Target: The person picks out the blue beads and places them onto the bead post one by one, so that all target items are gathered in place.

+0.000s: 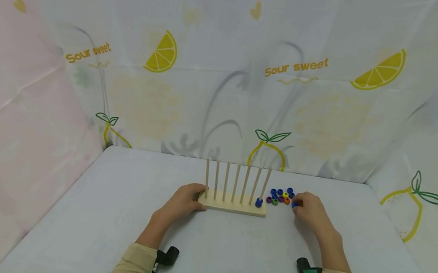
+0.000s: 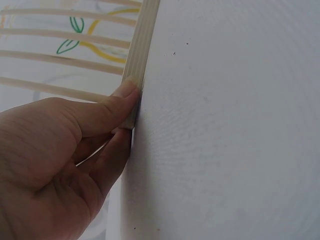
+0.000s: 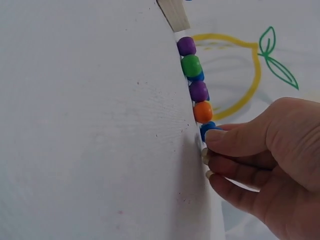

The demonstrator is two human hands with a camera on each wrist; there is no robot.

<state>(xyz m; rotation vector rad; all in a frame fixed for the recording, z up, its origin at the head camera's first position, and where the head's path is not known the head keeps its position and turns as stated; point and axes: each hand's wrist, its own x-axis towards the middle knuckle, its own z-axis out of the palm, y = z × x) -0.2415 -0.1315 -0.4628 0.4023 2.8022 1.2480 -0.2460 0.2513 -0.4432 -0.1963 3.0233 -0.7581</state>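
Note:
A pale wooden pegboard [image 1: 231,207] with several upright pegs stands on the table. My left hand [image 1: 185,201] grips its left end, the thumb on the front edge in the left wrist view. At the rightmost peg, blue beads [image 1: 259,202] sit low by the base. To the right lies a loose group of beads, among them an orange bead [image 3: 203,112], a green bead [image 3: 191,66] and a purple bead [image 3: 187,46]. My right hand [image 1: 311,211] pinches a blue bead [image 3: 207,131] at the group's right side, partly hidden by the thumb.
The white-covered table [image 1: 230,255] extends toward me and to both sides. A fabric backdrop [image 1: 215,100] printed with lemons rises behind its far edge and at the sides. Each wrist wears a strapped black device [image 1: 168,256].

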